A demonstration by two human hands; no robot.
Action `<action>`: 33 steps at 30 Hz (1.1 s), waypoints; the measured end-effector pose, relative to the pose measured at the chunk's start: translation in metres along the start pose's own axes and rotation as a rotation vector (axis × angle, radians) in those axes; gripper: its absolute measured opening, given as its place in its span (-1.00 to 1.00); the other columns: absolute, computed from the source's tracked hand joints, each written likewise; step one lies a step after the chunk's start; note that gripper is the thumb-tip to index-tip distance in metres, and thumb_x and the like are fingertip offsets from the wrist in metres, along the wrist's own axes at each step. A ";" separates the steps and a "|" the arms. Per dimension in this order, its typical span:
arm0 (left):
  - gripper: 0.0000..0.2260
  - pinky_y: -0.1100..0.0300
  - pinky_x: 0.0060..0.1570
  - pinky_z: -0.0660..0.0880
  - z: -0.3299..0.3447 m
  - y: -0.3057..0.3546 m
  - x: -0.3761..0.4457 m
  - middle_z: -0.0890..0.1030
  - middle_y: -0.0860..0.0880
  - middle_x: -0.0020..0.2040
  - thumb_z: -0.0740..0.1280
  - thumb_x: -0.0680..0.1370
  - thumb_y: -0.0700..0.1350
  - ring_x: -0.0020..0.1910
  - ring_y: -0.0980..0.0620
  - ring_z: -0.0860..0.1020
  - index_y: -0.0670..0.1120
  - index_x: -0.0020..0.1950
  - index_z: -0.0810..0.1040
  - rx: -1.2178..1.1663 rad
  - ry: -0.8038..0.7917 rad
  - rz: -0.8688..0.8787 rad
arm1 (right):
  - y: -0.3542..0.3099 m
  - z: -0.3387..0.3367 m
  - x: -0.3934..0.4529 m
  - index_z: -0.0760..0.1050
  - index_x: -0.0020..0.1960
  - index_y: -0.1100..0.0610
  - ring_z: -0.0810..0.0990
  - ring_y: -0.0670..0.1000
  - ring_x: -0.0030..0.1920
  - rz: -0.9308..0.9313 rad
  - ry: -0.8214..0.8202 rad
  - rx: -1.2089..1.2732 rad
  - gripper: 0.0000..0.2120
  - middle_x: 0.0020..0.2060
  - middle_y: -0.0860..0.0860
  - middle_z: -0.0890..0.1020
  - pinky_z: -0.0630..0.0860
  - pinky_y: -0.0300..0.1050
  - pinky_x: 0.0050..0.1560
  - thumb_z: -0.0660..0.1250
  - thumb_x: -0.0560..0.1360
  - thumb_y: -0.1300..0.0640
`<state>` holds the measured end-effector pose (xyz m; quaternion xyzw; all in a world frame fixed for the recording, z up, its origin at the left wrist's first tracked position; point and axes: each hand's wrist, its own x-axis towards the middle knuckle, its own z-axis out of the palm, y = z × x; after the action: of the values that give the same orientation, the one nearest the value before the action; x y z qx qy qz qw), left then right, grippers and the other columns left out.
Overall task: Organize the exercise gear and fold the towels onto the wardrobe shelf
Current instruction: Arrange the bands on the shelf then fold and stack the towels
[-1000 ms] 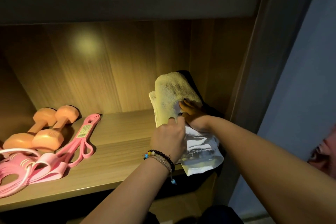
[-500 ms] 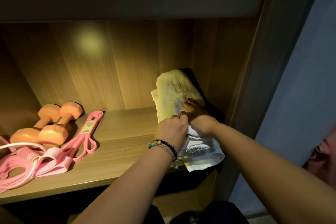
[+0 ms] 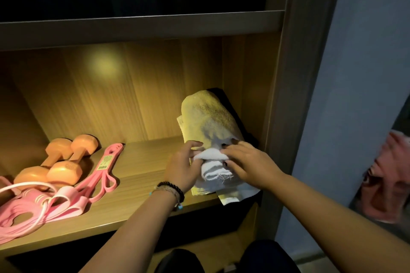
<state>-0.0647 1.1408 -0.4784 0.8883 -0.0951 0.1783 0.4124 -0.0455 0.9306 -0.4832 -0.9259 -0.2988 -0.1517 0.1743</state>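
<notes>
A folded pale towel [image 3: 208, 117] lies at the right end of the wooden wardrobe shelf [image 3: 142, 179], lit yellow, with a dark cloth [image 3: 235, 113] behind it. My left hand [image 3: 184, 166] grips the towel's white near fold from the left. My right hand [image 3: 246, 162] holds the same fold from the right, thumb underneath. Two orange dumbbells [image 3: 60, 159] lie at the shelf's left, beside a pink resistance band [image 3: 106, 170] and a pink skipping rope [image 3: 28, 206].
The wardrobe's side panel [image 3: 288, 95] stands right of the towel, and a shelf board [image 3: 142, 29] runs above. A pink cloth [image 3: 386, 175] hangs at the far right by the blue-grey wall. A lower compartment opens beneath the shelf.
Both hands slid down from the towel's middle to its near end and now grip the white fold there. The view tilted slightly downward.
</notes>
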 end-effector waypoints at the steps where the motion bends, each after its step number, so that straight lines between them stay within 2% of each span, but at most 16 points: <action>1: -0.82 0.14 -0.12 0.55 -0.006 0.004 0.006 0.67 0.11 -0.08 0.35 0.52 -0.23 -0.14 0.06 0.62 0.03 0.04 0.58 -0.044 -0.038 -0.039 | 0.000 -0.003 0.006 0.52 0.29 0.03 0.47 0.03 0.21 0.046 0.038 0.047 -0.70 0.15 0.01 0.59 0.48 -0.02 0.09 0.22 0.60 0.02; 3: -0.87 0.19 -0.07 0.55 -0.016 0.008 0.013 0.65 0.13 -0.11 0.36 0.52 -0.21 -0.09 0.13 0.61 0.03 -0.08 0.60 -0.029 -0.096 -0.037 | -0.003 -0.010 0.018 0.59 0.17 0.06 0.54 0.06 0.02 0.137 0.055 0.117 -0.76 -0.02 0.05 0.63 0.50 0.03 -0.04 0.22 0.61 0.03; 5: -0.89 0.17 -0.01 0.54 -0.019 0.011 0.015 0.65 0.13 -0.06 0.34 0.54 -0.17 -0.03 0.19 0.59 0.03 -0.04 0.62 0.060 -0.117 0.030 | -0.002 -0.013 0.022 0.60 0.14 0.07 0.56 0.08 -0.02 0.140 0.046 0.090 -0.76 -0.04 0.06 0.64 0.51 0.05 -0.07 0.22 0.61 0.03; 7: -0.79 0.21 0.08 0.47 -0.013 0.010 0.008 0.59 0.15 0.12 0.29 0.58 -0.07 0.10 0.16 0.52 0.08 0.20 0.56 0.244 -0.185 0.139 | 0.002 -0.006 0.012 0.59 0.19 0.04 0.55 0.07 0.07 0.111 0.033 0.064 -0.75 0.05 0.05 0.63 0.51 0.02 0.01 0.22 0.60 0.03; 9: -0.58 0.23 0.33 0.30 0.000 0.003 -0.005 0.38 0.12 0.41 0.20 0.62 0.02 0.38 0.12 0.34 0.08 0.49 0.30 0.411 -0.329 0.215 | 0.011 0.004 -0.004 0.54 0.29 0.00 0.45 0.00 0.31 0.098 0.021 0.095 -0.70 0.26 -0.04 0.57 0.46 0.00 0.24 0.23 0.60 0.03; 10: -0.52 0.22 0.44 0.17 0.006 -0.002 -0.012 0.24 0.08 0.52 0.15 0.63 0.04 0.50 0.12 0.18 0.05 0.55 0.18 0.461 -0.364 0.252 | 0.014 0.009 -0.011 0.50 0.34 -0.02 0.35 -0.06 0.40 0.096 0.023 0.122 -0.68 0.34 -0.10 0.50 0.39 -0.02 0.34 0.23 0.60 0.04; 12: -0.45 0.15 0.53 -0.03 0.017 -0.012 -0.026 0.02 0.03 0.58 -0.02 0.62 0.12 0.55 0.13 -0.08 -0.02 0.58 0.04 0.540 -0.369 0.292 | 0.019 0.013 -0.021 0.43 0.39 -0.06 0.22 -0.12 0.48 0.093 0.028 0.127 -0.64 0.41 -0.16 0.40 0.30 -0.02 0.43 0.22 0.60 0.05; 14: -0.37 0.14 0.53 -0.18 0.023 -0.012 -0.039 -0.10 -0.02 0.59 -0.16 0.57 0.16 0.54 0.10 -0.21 -0.09 0.59 -0.06 0.635 -0.361 0.292 | 0.017 0.012 -0.027 0.34 0.45 -0.07 0.11 -0.17 0.51 0.091 -0.003 0.071 -0.60 0.46 -0.16 0.30 0.29 -0.05 0.45 0.19 0.61 0.05; 15: -0.39 0.17 0.51 -0.24 0.025 -0.010 -0.044 -0.15 -0.03 0.59 -0.14 0.59 0.15 0.54 0.08 -0.25 -0.11 0.58 -0.11 0.671 -0.355 0.279 | 0.013 0.010 -0.030 0.28 0.48 -0.07 0.04 -0.20 0.51 0.086 -0.026 0.044 -0.57 0.49 -0.17 0.24 0.28 -0.06 0.45 0.17 0.62 0.05; 18: -0.41 0.23 0.48 -0.26 0.023 0.001 -0.056 -0.20 -0.03 0.59 0.03 0.66 0.05 0.55 0.06 -0.24 -0.12 0.58 -0.16 0.681 -0.351 0.245 | 0.000 0.005 -0.038 0.05 0.56 -0.04 -0.15 -0.23 0.48 0.110 -0.125 -0.028 -0.47 0.55 -0.16 0.02 0.29 -0.07 0.44 0.13 0.63 0.03; 20: -0.41 0.27 0.49 -0.18 0.015 0.006 -0.059 -0.13 -0.01 0.59 0.10 0.65 0.02 0.56 0.10 -0.17 -0.10 0.59 -0.08 0.606 -0.355 0.230 | -0.010 -0.001 -0.048 -0.05 0.57 -0.05 -0.17 -0.18 0.51 0.149 -0.166 -0.010 -0.41 0.55 -0.16 -0.07 0.31 -0.05 0.43 0.14 0.63 0.00; 23: -0.44 0.28 0.48 0.00 -0.006 0.015 -0.064 0.05 0.03 0.59 0.21 0.62 -0.04 0.55 0.12 0.01 -0.03 0.57 0.08 0.442 -0.357 0.174 | -0.028 -0.011 -0.071 -0.06 0.57 -0.09 0.03 -0.11 0.53 0.212 -0.125 0.183 -0.38 0.55 -0.15 0.03 0.27 0.00 0.45 0.17 0.62 -0.03; 25: -0.43 0.29 0.45 0.05 -0.020 0.024 -0.073 0.08 0.06 0.58 0.23 0.61 -0.02 0.54 0.12 0.08 0.02 0.58 0.08 0.430 -0.356 0.167 | -0.036 -0.018 -0.091 -0.07 0.57 -0.09 0.13 -0.10 0.51 0.240 -0.102 0.281 -0.37 0.54 -0.15 0.09 0.23 -0.07 0.46 0.17 0.61 -0.05; 30: -0.42 0.38 0.41 0.00 -0.045 0.046 -0.101 0.06 0.05 0.58 0.21 0.62 -0.06 0.55 0.16 0.03 0.01 0.59 0.02 0.472 -0.370 0.236 | -0.047 -0.035 -0.137 -0.10 0.57 -0.09 -0.04 -0.22 0.51 0.209 -0.143 0.195 -0.36 0.55 -0.18 -0.01 0.02 -0.23 0.50 0.14 0.61 -0.11; 33: -0.41 0.39 0.41 -0.02 -0.050 0.059 -0.115 0.04 0.05 0.59 0.20 0.62 -0.08 0.54 0.20 -0.03 -0.01 0.59 0.01 0.479 -0.380 0.279 | -0.055 -0.051 -0.158 -0.11 0.56 -0.09 -0.12 -0.28 0.45 0.226 -0.186 0.125 -0.37 0.54 -0.16 -0.02 -0.07 -0.34 0.42 0.14 0.61 -0.10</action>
<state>-0.2014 1.1439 -0.4525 0.9558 -0.2461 0.0817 0.1383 -0.2102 0.8724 -0.4852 -0.9511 -0.2162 -0.0258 0.2191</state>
